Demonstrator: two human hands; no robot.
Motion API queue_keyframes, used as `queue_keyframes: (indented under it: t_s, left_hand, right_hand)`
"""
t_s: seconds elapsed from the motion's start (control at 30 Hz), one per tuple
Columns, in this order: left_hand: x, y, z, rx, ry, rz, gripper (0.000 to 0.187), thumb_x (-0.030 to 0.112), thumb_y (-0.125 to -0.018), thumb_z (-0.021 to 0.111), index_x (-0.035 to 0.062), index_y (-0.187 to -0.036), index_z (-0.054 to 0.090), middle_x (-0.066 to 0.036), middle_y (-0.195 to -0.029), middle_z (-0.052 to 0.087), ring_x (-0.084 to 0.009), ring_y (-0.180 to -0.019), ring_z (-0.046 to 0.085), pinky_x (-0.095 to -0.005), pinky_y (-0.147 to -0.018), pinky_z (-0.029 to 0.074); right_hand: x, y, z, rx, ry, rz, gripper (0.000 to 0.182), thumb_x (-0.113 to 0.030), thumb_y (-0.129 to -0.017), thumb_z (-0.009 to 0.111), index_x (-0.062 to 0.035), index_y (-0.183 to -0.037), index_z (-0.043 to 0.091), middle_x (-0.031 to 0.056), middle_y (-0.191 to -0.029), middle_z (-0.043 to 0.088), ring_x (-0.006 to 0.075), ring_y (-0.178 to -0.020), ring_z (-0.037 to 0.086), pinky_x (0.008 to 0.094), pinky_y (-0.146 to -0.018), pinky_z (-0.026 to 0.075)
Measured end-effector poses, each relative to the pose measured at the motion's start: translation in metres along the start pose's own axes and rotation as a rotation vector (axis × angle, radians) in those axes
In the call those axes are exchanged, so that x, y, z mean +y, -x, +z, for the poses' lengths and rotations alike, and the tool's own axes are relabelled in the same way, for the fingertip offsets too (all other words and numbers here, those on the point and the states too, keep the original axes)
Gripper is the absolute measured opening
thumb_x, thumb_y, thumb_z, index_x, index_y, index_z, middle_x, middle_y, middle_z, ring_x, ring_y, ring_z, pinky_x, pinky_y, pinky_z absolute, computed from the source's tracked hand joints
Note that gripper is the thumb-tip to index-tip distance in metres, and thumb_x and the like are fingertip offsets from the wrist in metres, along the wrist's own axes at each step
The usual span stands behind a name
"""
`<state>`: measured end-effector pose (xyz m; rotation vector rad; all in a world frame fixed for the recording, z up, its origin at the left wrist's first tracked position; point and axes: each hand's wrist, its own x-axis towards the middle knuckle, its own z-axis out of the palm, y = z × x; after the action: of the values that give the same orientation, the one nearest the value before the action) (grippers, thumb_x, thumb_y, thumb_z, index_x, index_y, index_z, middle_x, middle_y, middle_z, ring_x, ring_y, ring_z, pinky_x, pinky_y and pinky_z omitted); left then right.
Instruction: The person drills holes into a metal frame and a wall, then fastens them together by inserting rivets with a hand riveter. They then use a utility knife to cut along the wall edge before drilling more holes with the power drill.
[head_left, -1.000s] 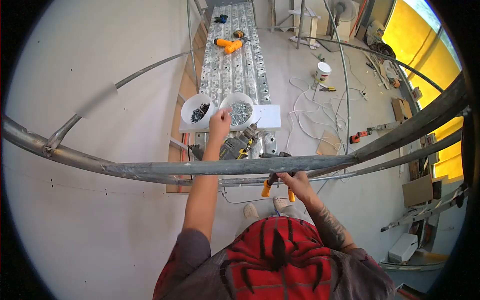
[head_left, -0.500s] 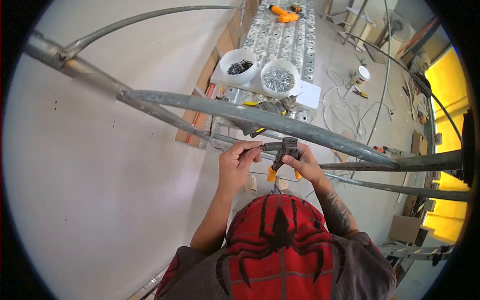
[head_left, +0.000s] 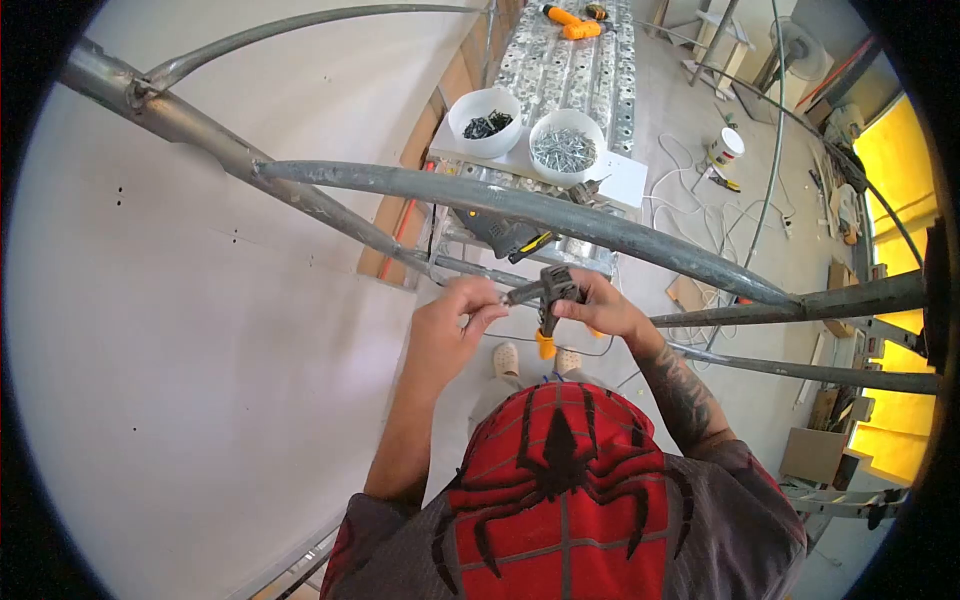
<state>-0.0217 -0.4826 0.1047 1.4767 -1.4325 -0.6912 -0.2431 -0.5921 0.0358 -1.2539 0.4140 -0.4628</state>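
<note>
My right hand (head_left: 603, 304) is closed around a dark gun-shaped tool (head_left: 548, 292) with a short barrel and orange ends. The barrel points left, toward my left hand (head_left: 460, 315). Thumb and fingers of that hand are pinched together at the barrel tip; whatever they hold is too small to name. Past a metal tube, a grey and yellow power tool (head_left: 497, 232) lies at the near end of the platform. Behind it stand a white bowl with dark fasteners (head_left: 488, 125) and another with silver nails or screws (head_left: 565, 150).
A thick scaffold tube (head_left: 520, 207) crosses in front of my hands, and more tubes run to both sides. The perforated metal platform (head_left: 550, 80) carries orange tools (head_left: 580, 30) at its far end. White cables (head_left: 700, 215) and a small bucket (head_left: 727, 147) are on the floor.
My left hand has moved left, from along the barrel to its tip. The tool has shifted slightly left and tilted in my right hand. The view has shifted a little.
</note>
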Motion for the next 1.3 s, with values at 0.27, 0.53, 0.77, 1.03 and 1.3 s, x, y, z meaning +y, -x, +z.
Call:
queue_keyframes:
  t_s: [0.27, 0.53, 0.77, 1.03, 1.3]
  left_hand:
    - [-0.046, 0.037, 0.037, -0.409, -0.137, -0.271, 0.035, 0.029, -0.085, 0.075, 0.0016, -0.098, 0.058, -0.012, -0.075, 0.064, -0.0211, -0.070, 0.064, -0.0355, -0.064, 0.049]
    - [-0.053, 0.029, 0.080, -0.203, 0.008, -0.240, 0.028, 0.025, -0.091, 0.068, 0.0012, -0.096, 0.055, -0.015, -0.076, 0.063, -0.0284, -0.066, 0.063, -0.0366, -0.063, 0.049]
    - [-0.061, -0.008, 0.122, -0.345, -0.039, -0.127, 0.040, 0.032, -0.094, 0.062, 0.0008, -0.117, 0.053, -0.020, -0.098, 0.064, -0.0358, -0.091, 0.064, -0.0439, -0.079, 0.051]
    - [-0.151, -0.126, 0.127, -0.178, -0.604, 0.046, 0.086, 0.041, -0.073, 0.080, -0.0011, -0.139, 0.043, -0.026, -0.136, 0.049, -0.0418, -0.127, 0.046, -0.0471, -0.106, 0.037]
    - [-0.183, -0.130, 0.122, -0.235, -0.703, 0.078, 0.082, 0.034, -0.064, 0.083, 0.0109, -0.135, 0.049, -0.020, -0.133, 0.053, -0.0400, -0.126, 0.047, -0.0543, -0.105, 0.034]
  right_hand:
    - [0.013, 0.011, -0.028, 0.112, 0.103, -0.022, 0.068, -0.059, -0.087, 0.063, -0.0040, -0.127, 0.054, -0.0025, -0.073, 0.054, 0.0073, -0.065, 0.052, 0.0228, -0.057, 0.040]
    - [0.039, -0.002, -0.003, 0.572, 0.478, -0.232, 0.077, -0.047, -0.082, 0.075, 0.0037, -0.131, 0.044, 0.0163, -0.118, 0.056, 0.0236, -0.109, 0.052, 0.0376, -0.095, 0.044]
    - [0.045, 0.015, -0.012, 0.909, 0.308, -0.119, 0.045, -0.023, -0.078, 0.076, 0.0033, -0.108, 0.056, 0.0095, -0.091, 0.059, 0.0236, -0.081, 0.058, 0.0374, -0.074, 0.049]
    - [0.067, 0.044, -0.041, 0.882, 0.255, -0.054, 0.065, -0.008, -0.081, 0.066, 0.0021, -0.136, 0.034, 0.0094, -0.103, 0.056, 0.0165, -0.089, 0.056, 0.0292, -0.078, 0.048]
    - [0.076, 0.032, -0.060, 0.989, -0.012, -0.033, 0.037, -0.022, -0.084, 0.067, -0.0039, -0.111, 0.049, 0.0043, -0.089, 0.054, 0.0144, -0.076, 0.052, 0.0288, -0.064, 0.043]
